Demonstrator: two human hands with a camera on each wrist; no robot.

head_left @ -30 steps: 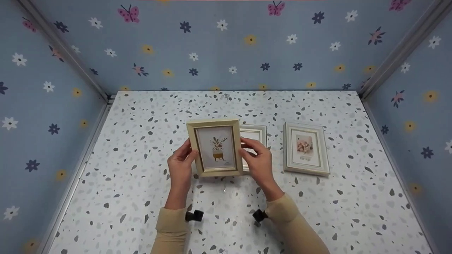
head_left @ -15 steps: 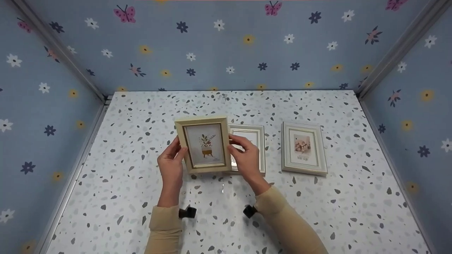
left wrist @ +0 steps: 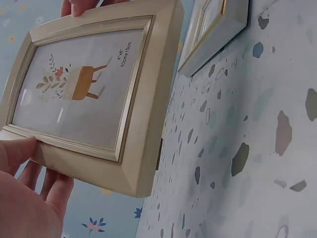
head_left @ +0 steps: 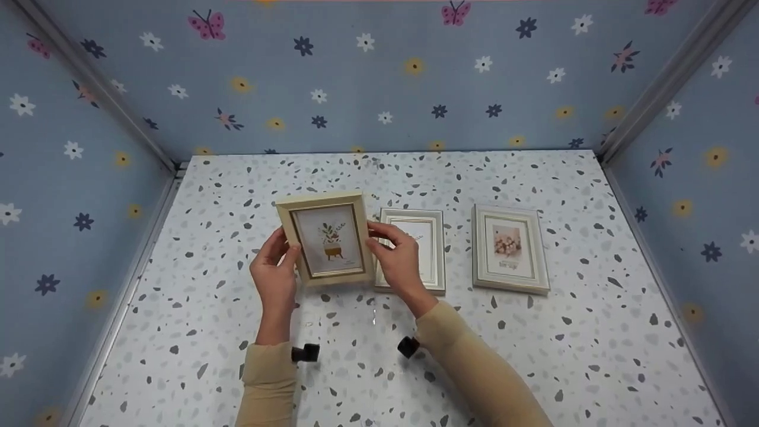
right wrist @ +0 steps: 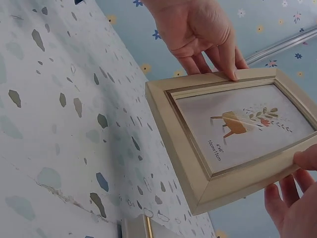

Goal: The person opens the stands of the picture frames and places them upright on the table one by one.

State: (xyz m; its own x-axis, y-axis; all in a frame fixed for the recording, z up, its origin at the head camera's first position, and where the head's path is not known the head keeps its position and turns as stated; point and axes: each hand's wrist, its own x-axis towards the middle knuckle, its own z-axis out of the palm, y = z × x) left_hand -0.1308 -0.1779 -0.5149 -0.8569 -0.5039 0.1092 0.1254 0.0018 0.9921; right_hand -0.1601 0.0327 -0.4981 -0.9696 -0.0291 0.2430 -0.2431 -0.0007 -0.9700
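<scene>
We see both hands holding a cream-gold picture frame [head_left: 328,240] with a potted-plant print, raised off the terrazzo-patterned tabletop [head_left: 356,379], its top tipped slightly toward eleven o'clock. The left hand [head_left: 274,270] pinches its nine o'clock edge, thumb on the front border and fingers behind; the right hand [head_left: 398,261] pinches the three o'clock edge likewise. Just beside it at three o'clock, we find an ivory picture frame [head_left: 430,255] lying flat, partly hidden behind the right hand. Farther toward three o'clock lies a pink-flower picture frame [head_left: 511,249]. A blue floral wall [head_left: 379,71] stands at twelve o'clock.
</scene>
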